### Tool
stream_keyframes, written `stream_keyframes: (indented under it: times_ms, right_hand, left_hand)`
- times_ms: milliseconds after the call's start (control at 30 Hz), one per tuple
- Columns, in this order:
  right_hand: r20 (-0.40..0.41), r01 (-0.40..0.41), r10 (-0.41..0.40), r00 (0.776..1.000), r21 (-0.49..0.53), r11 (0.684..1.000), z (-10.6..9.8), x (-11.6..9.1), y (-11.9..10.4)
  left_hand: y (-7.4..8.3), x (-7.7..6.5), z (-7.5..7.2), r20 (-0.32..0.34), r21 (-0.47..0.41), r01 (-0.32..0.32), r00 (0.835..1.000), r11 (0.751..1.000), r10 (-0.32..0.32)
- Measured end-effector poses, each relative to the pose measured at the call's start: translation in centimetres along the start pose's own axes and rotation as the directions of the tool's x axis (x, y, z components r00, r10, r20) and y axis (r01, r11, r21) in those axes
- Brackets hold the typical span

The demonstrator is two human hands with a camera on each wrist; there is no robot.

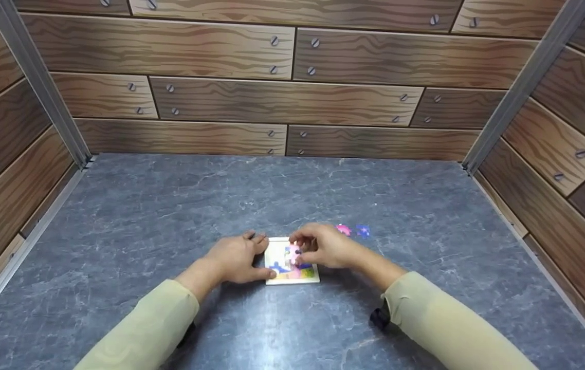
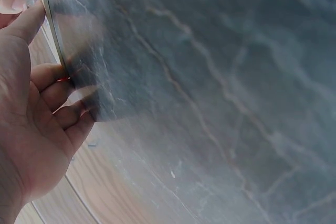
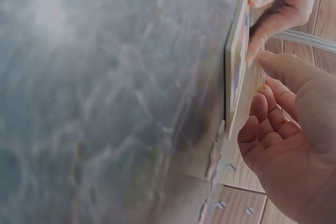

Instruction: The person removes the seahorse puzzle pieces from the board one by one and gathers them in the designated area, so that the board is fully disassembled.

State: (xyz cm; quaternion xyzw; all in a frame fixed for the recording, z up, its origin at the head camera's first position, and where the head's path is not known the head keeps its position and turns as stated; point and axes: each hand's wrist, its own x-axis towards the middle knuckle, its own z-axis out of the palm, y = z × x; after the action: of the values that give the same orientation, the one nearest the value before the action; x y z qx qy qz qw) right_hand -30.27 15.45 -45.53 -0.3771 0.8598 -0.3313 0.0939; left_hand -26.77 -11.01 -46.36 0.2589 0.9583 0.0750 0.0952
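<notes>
A small jigsaw puzzle tray [image 1: 292,281] with a pale rim lies flat on the table, with colourful pieces along its near part. My left hand [image 1: 238,258] rests against the tray's left side, thumb at the near corner and fingertips near the far corner. Above the tray, my right hand [image 1: 326,245] pinches a pink puzzle piece [image 1: 292,253] between thumb and fingers. The right wrist view shows that piece [image 3: 263,66] edge-on, slightly apart from the tray [image 3: 229,77]. Part of the tray is hidden under the right fingers.
A loose pink puzzle piece [image 1: 343,229] and a blue one [image 1: 363,230] lie beyond the right hand. The grey marbled table [image 1: 220,195] is bounded by wood-patterned walls [image 1: 292,103] with metal corner posts [image 1: 40,77].
</notes>
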Motion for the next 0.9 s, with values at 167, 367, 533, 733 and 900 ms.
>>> stream_keyframes:
  times_ms: [167,367,533,733,900]
  right_hand:
    - [-0.033,0.025,-0.025,0.999,-0.009,1.000,-1.0,-0.6,0.3]
    - [-0.079,0.038,-0.038,0.996,-0.007,0.999,-2.1,-1.7,1.1]
    - [-0.100,0.008,-0.009,0.995,-0.008,1.000,-2.8,-2.8,1.9]
    - [-0.127,-0.012,0.011,0.992,-0.007,1.000,-3.6,-4.0,2.6]
    - [-0.140,-0.014,0.013,0.990,-0.005,1.000,-4.2,-4.8,3.2]
  left_hand:
    - [0.1,0.0,-0.1,0.001,-0.006,0.005,1.000,1.000,-0.005]
    - [-0.1,0.1,0.1,0.006,-0.010,0.011,1.000,1.000,-0.011]
    - [0.0,0.1,0.3,0.003,-0.014,0.007,1.000,1.000,-0.007]
    - [0.0,-0.1,0.3,-0.011,-0.022,-0.004,1.000,1.000,0.003]
    - [-0.1,-0.2,0.4,-0.027,-0.031,-0.005,1.000,1.000,0.004]
